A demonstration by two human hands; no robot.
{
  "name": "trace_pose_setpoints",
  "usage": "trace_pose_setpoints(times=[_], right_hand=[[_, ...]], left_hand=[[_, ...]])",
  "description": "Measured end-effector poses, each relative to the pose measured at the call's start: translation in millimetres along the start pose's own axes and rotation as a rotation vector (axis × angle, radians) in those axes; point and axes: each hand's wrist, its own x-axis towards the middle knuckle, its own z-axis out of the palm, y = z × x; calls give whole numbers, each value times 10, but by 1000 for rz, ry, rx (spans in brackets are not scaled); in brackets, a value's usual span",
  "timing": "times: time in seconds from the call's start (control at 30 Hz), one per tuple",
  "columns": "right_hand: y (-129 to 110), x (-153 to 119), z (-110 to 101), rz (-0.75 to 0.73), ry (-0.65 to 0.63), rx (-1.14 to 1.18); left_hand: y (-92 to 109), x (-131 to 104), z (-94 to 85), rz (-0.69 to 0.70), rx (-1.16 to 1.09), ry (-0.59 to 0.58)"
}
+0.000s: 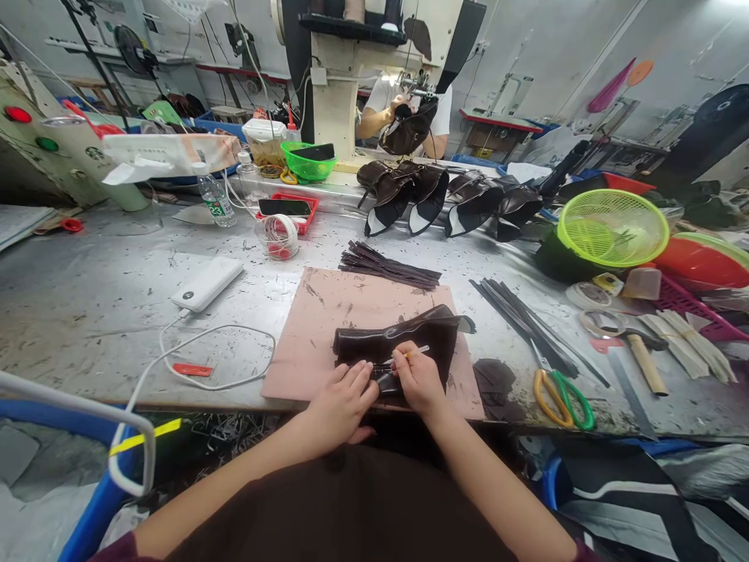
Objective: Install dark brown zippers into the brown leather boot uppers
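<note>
A dark brown, glossy leather boot upper (386,339) lies folded on a pinkish board (316,304) at the bench's front edge. My left hand (344,400) holds its near edge, fingers close together on top and the thumb lower, beyond the board's front edge. In my closed right hand (419,378) is a slim white pen (420,350), slanted over the leather beside my left fingertips. Its tip is too small to make out. Dark leather strips (386,265) lie in a bundle at the board's far edge.
Right of the board are more dark strips (527,324), scissors (562,394), a hammer (647,363) and a green basket (612,226). A white power bank (207,283) with a looped cable lies left. Behind stand several boot uppers (427,191); beyond, a person (374,121) works at a sewing machine.
</note>
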Motion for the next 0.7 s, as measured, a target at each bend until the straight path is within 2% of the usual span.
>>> trace_pose_setpoints(times=[0.7], right_hand=[[-22,-4,-6,-40,-19,-90]], left_hand=[[1,1,-5,-6,-19,-7]])
